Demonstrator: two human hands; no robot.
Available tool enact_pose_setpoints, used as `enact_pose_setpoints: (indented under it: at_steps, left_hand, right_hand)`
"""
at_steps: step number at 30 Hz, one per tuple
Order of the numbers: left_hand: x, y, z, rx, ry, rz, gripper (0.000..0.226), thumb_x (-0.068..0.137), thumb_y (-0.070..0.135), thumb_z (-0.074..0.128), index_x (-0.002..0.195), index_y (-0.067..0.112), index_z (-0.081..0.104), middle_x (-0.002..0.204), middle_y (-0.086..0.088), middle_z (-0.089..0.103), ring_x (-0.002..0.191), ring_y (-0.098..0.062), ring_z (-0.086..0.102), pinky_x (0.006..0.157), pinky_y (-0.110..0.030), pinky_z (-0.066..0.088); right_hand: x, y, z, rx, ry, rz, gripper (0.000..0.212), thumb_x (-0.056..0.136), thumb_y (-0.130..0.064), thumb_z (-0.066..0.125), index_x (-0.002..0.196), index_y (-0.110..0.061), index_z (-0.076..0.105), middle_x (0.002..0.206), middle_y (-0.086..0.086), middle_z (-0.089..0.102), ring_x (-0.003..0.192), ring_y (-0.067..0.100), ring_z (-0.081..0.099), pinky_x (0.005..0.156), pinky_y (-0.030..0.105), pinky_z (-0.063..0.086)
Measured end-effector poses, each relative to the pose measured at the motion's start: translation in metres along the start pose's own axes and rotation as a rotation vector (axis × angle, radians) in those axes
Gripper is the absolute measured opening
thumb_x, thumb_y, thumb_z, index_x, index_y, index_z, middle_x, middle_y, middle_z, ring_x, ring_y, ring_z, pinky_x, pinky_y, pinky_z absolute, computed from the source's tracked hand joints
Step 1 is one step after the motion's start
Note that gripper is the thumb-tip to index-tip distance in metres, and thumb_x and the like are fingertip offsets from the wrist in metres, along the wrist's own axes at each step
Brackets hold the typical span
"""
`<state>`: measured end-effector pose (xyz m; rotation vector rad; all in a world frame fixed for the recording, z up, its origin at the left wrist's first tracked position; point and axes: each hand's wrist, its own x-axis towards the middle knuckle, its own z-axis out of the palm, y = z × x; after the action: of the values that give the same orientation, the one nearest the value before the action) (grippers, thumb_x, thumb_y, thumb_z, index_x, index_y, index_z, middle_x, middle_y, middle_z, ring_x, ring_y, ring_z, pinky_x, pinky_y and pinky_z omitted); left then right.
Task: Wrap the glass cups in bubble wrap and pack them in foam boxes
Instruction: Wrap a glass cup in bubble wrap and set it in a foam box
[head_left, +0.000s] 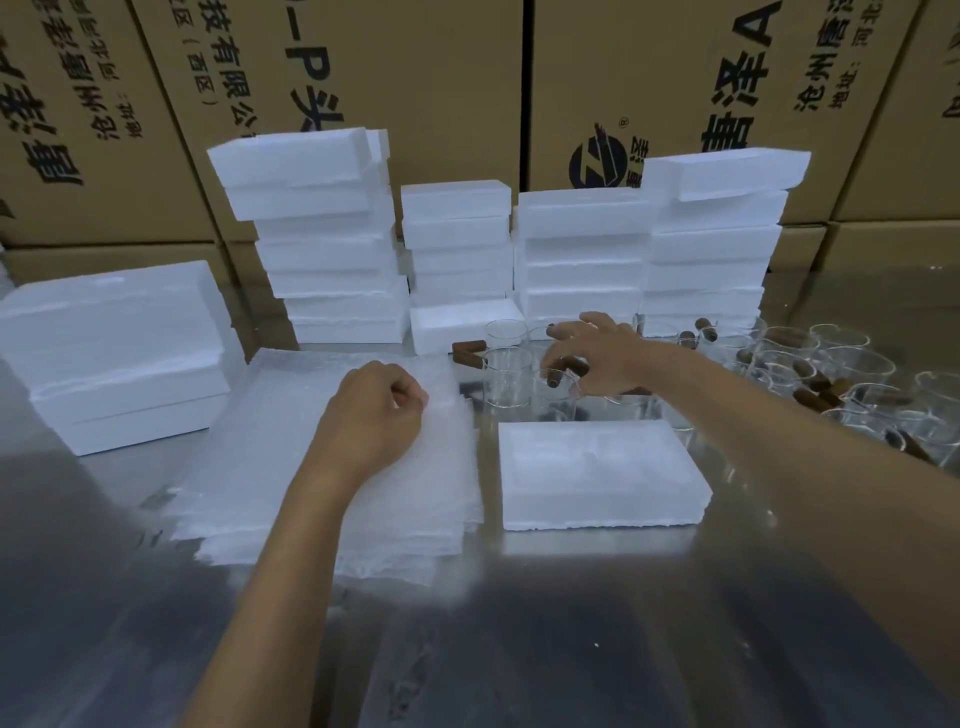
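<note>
Here the fetching step is in hand: just behind the foam box (602, 475), the right hand (597, 353) reaches among the glass cups (506, 371), fingers seemingly closing on one wooden handle. Left of the box, the left hand (371, 415) pinches the bubble wrap (291, 431). Next, lift one cup clear onto the wrap.
</note>
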<state>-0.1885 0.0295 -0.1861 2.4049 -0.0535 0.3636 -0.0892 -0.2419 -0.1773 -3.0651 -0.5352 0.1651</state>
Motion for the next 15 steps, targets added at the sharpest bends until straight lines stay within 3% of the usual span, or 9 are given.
enact_pose_setpoints:
  at_steps: [4, 6, 9, 12, 15]
  left_hand:
    - [0.0, 0.002, -0.002, -0.057, 0.047, -0.002, 0.026, 0.097, 0.011, 0.054, 0.078, 0.029, 0.058, 0.087, 0.017, 0.055, 0.069, -0.003, 0.049, 0.059, -0.015, 0.032]
    - [0.0, 0.003, -0.003, -0.102, 0.039, -0.002, 0.023, 0.098, 0.011, 0.052, 0.082, 0.026, 0.06, 0.088, 0.017, 0.056, 0.071, -0.002, 0.049, 0.061, -0.014, 0.033]
    - [-0.002, 0.005, -0.005, -0.188, -0.004, -0.009, 0.02, 0.101, 0.017, 0.051, 0.086, 0.023, 0.063, 0.087, 0.013, 0.06, 0.072, -0.002, 0.052, 0.06, -0.015, 0.037]
    - [-0.005, 0.012, -0.006, -0.253, 0.0, 0.026, 0.023, 0.102, 0.02, 0.05, 0.083, 0.024, 0.062, 0.088, 0.009, 0.065, 0.074, 0.0, 0.056, 0.06, -0.005, 0.038]
    - [-0.008, 0.02, -0.005, -0.337, 0.031, 0.048, 0.027, 0.103, 0.017, 0.049, 0.08, 0.023, 0.061, 0.09, 0.01, 0.067, 0.07, 0.011, 0.058, 0.06, 0.002, 0.037]
  right_hand:
    - [-0.002, 0.003, 0.001, -0.097, 0.039, -0.032, 0.027, 0.087, -0.036, 0.07, 0.114, -0.041, 0.069, 0.163, -0.007, 0.026, 0.152, 0.025, 0.005, 0.115, 0.045, 0.014]
    - [-0.009, 0.002, -0.002, -0.062, 0.126, -0.077, 0.023, 0.087, -0.038, 0.072, 0.109, -0.037, 0.072, 0.148, -0.008, 0.048, 0.146, 0.025, 0.023, 0.108, 0.04, 0.022]
    - [-0.031, 0.0, -0.017, 0.116, 0.231, -0.099, 0.009, 0.087, -0.026, 0.072, 0.091, -0.034, 0.07, 0.104, -0.012, 0.07, 0.116, 0.019, 0.057, 0.094, 0.034, 0.042]
    - [-0.062, -0.005, -0.033, 0.339, 0.378, -0.049, 0.012, 0.09, -0.022, 0.071, 0.091, -0.034, 0.07, 0.097, -0.01, 0.072, 0.097, 0.017, 0.064, 0.081, 0.03, 0.048]
    - [-0.098, -0.02, -0.038, 0.798, 0.473, -0.098, 0.006, 0.091, -0.024, 0.072, 0.097, -0.026, 0.074, 0.088, 0.0, 0.074, 0.073, 0.02, 0.066, 0.071, 0.037, 0.053]
